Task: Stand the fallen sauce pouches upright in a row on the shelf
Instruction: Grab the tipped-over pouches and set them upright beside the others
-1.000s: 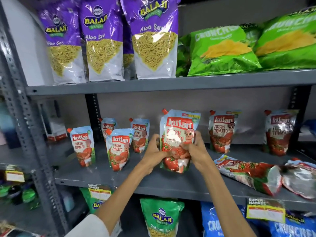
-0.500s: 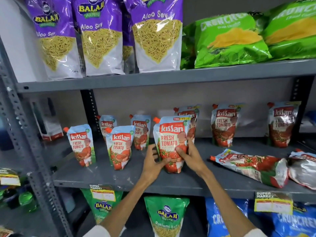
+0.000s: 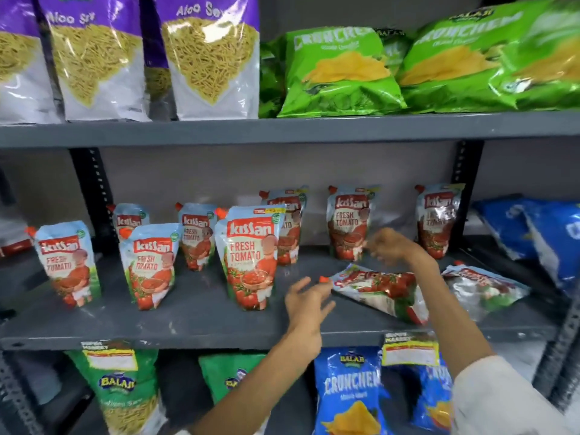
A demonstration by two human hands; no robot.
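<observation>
Most of your row is up: three Kissan tomato sauce pouches stand along the front of the grey metal shelf (image 3: 194, 318), the nearest of them the front-centre pouch (image 3: 251, 255), and five more stand behind, toward the back wall. Two are left lying flat on the right side: the near fallen pouch (image 3: 381, 290), its red cap pointing left, and the far fallen pouch (image 3: 485, 287) just beside it to the right. Your left hand (image 3: 309, 304) hovers with fingers spread and empty, close to that red cap but apart from it. Your right hand (image 3: 390, 246) is blurred above the near fallen pouch, fingers loosely apart and holding nothing. By my reckoning you are about four-fifths done; the near fallen pouch looks next.
</observation>
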